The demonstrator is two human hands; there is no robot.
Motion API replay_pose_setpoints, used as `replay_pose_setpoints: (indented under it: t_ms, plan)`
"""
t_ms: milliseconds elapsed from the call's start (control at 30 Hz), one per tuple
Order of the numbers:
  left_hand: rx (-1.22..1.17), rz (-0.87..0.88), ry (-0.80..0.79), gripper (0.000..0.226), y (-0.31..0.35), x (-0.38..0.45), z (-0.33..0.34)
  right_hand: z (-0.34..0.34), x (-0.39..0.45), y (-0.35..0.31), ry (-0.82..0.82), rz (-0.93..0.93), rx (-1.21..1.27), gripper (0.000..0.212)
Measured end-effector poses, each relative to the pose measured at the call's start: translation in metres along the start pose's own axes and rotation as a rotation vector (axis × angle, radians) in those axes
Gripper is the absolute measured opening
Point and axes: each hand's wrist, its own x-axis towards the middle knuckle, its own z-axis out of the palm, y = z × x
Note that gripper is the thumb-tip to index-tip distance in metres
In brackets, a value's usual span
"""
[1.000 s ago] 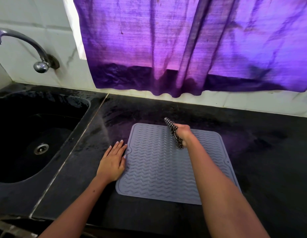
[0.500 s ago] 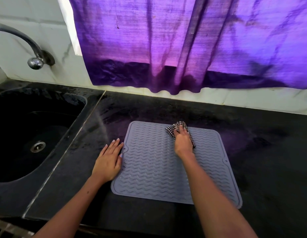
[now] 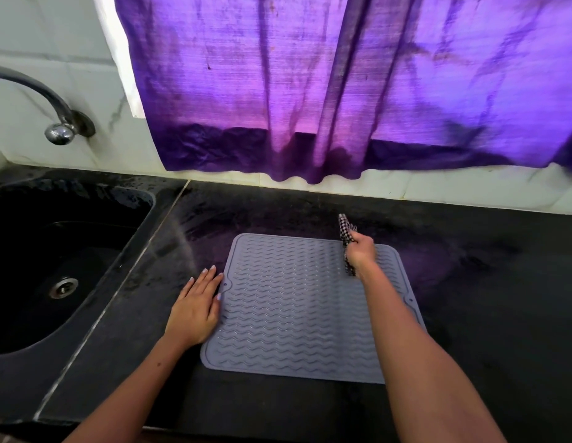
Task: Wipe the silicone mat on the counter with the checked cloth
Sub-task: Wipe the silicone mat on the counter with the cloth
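Grey silicone, ribbed with wavy lines, makes up the mat (image 3: pixel 294 308), which lies flat on the black counter (image 3: pixel 486 298) in the head view, a little right of the sink (image 3: pixel 54 266) and near the counter's front edge. Two small notches mark its left and right edges.

At the mat's far right corner the right hand (image 3: pixel 361 251) is clenched around the cloth (image 3: pixel 346 233), a black-and-white checked rag bunched into a narrow strip. One end sticks up past the knuckles over the bare counter behind the mat; the other end hangs below the fist, over the mat's surface. Whether that lower end touches the mat cannot be told. The right forearm crosses the mat's right side on its way to the fist.

Beside the mat's left edge the left hand (image 3: pixel 196 305) lies flat and released, palm down on the counter, fingers together and pointing away from the person, their tips touching the mat's rim near the left notch.

Left of the counter the sink is dark, with a metal drain (image 3: pixel 63 286) in its bottom and a curved tap (image 3: pixel 51 107) fixed to the white tiled wall (image 3: pixel 54 43). A purple curtain (image 3: pixel 310 84) hangs above the counter's back edge.
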Motion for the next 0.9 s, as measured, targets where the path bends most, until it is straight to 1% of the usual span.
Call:
replay_pose_setpoints:
  t_ms: [67,133,233,300,533,600,667,700,767,833,900]
  plan:
    - [-0.004,0.004,0.000,0.067,-0.001,0.001,0.000,0.000,-0.003,0.008,0.076,-0.105,-0.159,0.052]
    - [0.001,0.007,0.004,0.065,-0.001,0.001,0.000,0.005,-0.009,0.019,0.099,-0.181,-0.275,0.058]
    - [-0.001,0.005,0.004,0.062,-0.001,0.001,0.001,0.013,-0.012,0.035,0.045,-0.260,-0.520,0.062]
    - [-0.001,0.004,0.002,0.061,-0.002,0.001,0.002,0.014,-0.011,0.038,0.016,-0.283,-0.630,0.062]
    - [0.002,0.010,0.004,0.062,-0.002,0.000,0.004,-0.007,0.000,0.025,-0.162,-0.209,-0.619,0.056]
    - [0.001,0.011,0.002,0.063,-0.003,0.001,0.003,-0.015,0.005,0.020,-0.202,-0.168,-0.551,0.052]
    - [0.003,0.008,0.001,0.064,-0.004,0.001,0.003,-0.025,0.009,0.014,-0.214,-0.107,-0.401,0.048]
    - [0.004,0.009,0.000,0.064,-0.004,0.001,0.003,-0.031,0.010,0.012,-0.179,-0.077,-0.311,0.045]
    - [0.004,0.008,-0.004,0.065,-0.005,0.001,0.004,-0.041,0.007,0.011,-0.028,-0.016,-0.232,0.039]
    - [0.004,0.002,-0.005,0.065,-0.005,0.001,0.004,-0.047,0.003,0.015,0.134,0.035,-0.284,0.038]
    - [0.003,0.003,-0.003,0.065,-0.005,0.001,0.004,-0.048,-0.005,0.022,0.194,0.056,-0.382,0.036]
